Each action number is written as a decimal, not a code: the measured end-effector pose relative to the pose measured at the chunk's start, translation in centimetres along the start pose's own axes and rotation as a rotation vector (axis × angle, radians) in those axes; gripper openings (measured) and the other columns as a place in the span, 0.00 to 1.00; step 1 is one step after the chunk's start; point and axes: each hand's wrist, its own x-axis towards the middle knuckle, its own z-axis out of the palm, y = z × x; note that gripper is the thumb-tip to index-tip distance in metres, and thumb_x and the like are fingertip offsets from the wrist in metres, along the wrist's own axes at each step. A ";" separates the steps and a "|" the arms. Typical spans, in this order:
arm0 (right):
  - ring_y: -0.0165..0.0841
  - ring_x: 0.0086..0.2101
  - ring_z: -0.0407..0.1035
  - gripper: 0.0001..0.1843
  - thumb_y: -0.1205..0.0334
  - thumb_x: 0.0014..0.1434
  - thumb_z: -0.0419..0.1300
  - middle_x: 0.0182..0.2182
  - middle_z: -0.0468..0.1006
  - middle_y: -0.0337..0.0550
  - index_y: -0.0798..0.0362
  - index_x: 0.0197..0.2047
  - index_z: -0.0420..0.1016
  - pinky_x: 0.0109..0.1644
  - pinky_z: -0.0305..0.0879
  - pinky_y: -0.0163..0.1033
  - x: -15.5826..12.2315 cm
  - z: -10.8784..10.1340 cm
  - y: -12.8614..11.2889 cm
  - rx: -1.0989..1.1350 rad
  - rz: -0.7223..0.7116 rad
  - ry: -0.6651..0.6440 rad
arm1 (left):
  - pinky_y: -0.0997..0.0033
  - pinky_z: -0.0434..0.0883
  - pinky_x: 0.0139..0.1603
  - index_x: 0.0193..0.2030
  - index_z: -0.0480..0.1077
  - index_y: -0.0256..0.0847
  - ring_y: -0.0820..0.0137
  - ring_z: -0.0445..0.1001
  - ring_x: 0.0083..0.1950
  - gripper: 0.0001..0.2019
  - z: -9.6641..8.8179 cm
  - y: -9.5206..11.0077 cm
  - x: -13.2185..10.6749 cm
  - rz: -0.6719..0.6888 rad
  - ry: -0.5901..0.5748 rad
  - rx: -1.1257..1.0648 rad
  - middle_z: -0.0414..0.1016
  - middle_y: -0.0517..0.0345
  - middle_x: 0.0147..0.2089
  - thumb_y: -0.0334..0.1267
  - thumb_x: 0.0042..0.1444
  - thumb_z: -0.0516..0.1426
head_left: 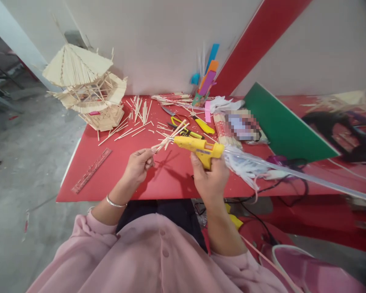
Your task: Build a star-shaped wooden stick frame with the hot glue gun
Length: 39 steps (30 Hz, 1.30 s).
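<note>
My left hand (140,165) is closed, pinching the near end of some thin wooden sticks (177,131) that fan out above the red table (116,175). In my right hand (212,179) is a yellow hot glue gun (198,145), gripped by its handle. Its nozzle points left and meets the sticks, or sits just in front of them; I cannot tell which. A long clear glue stick (280,173) runs out of the gun's back toward the right edge. Whether any glue is on the sticks is too small to see.
A pagoda model of wooden sticks (85,85) stands at the back left. Loose sticks (140,110), yellow-handled pliers (203,124) and a clear ruler (91,171) lie on the table. A green board (288,126) leans at the right, near plastic bags (242,162) and a black cable (305,191).
</note>
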 end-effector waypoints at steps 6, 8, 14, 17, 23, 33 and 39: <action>0.37 0.33 0.74 0.14 0.49 0.66 0.59 0.31 0.79 0.45 0.51 0.40 0.77 0.38 0.69 0.40 -0.2 1.2 -0.3 -0.027 -0.173 -0.007 | 0.77 0.63 0.24 0.26 0.75 0.34 0.84 0.51 0.15 0.11 0.6 0.7 -0.3 -0.082 0.028 -0.079 0.54 0.74 0.13 0.38 0.40 0.69; 0.36 0.33 0.75 0.12 0.51 0.66 0.60 0.30 0.79 0.44 0.51 0.38 0.77 0.38 0.69 0.39 -0.3 1.1 -0.3 0.005 -0.226 -0.009 | 0.77 0.65 0.24 0.26 0.74 0.34 0.84 0.51 0.15 0.10 0.5 0.9 -0.2 -0.106 0.039 -0.106 0.53 0.75 0.12 0.37 0.41 0.69; 0.37 0.30 0.73 0.15 0.47 0.65 0.60 0.28 0.78 0.44 0.50 0.37 0.76 0.35 0.69 0.41 -0.1 1.2 -0.3 -0.024 -0.163 0.032 | 0.77 0.68 0.26 0.26 0.71 0.36 0.84 0.50 0.14 0.09 0.1 1.0 0.3 -0.177 0.054 -0.172 0.53 0.75 0.13 0.35 0.48 0.67; 0.37 0.31 0.74 0.13 0.50 0.65 0.60 0.29 0.79 0.45 0.51 0.39 0.77 0.36 0.69 0.41 0.1 1.6 -0.6 -0.034 -0.167 0.035 | 0.77 0.68 0.26 0.26 0.69 0.37 0.84 0.49 0.14 0.10 0.0 1.1 0.4 -0.193 0.035 -0.224 0.53 0.75 0.13 0.35 0.52 0.65; 0.36 0.32 0.75 0.09 0.56 0.64 0.63 0.33 0.81 0.46 0.52 0.42 0.77 0.35 0.68 0.38 0.5 2.0 -1.2 0.011 -0.245 -0.007 | 0.77 0.68 0.26 0.24 0.66 0.39 0.83 0.50 0.15 0.13 -0.1 1.1 0.6 -0.168 0.019 -0.234 0.53 0.74 0.13 0.35 0.53 0.65; 0.37 0.35 0.76 0.10 0.52 0.66 0.60 0.35 0.81 0.46 0.50 0.42 0.76 0.39 0.70 0.40 1.7 3.3 -1.5 -0.033 -0.205 -0.001 | 0.78 0.67 0.24 0.25 0.74 0.34 0.83 0.53 0.15 0.09 -0.1 0.5 0.8 -0.051 0.041 -0.144 0.55 0.72 0.12 0.37 0.45 0.68; 0.37 0.36 0.76 0.10 0.53 0.65 0.62 0.35 0.81 0.46 0.51 0.43 0.76 0.39 0.69 0.39 2.1 4.2 -1.8 -0.033 -0.248 0.028 | 0.77 0.66 0.25 0.26 0.76 0.34 0.83 0.54 0.15 0.09 -0.3 0.3 1.0 -0.006 0.051 -0.111 0.54 0.73 0.13 0.38 0.46 0.68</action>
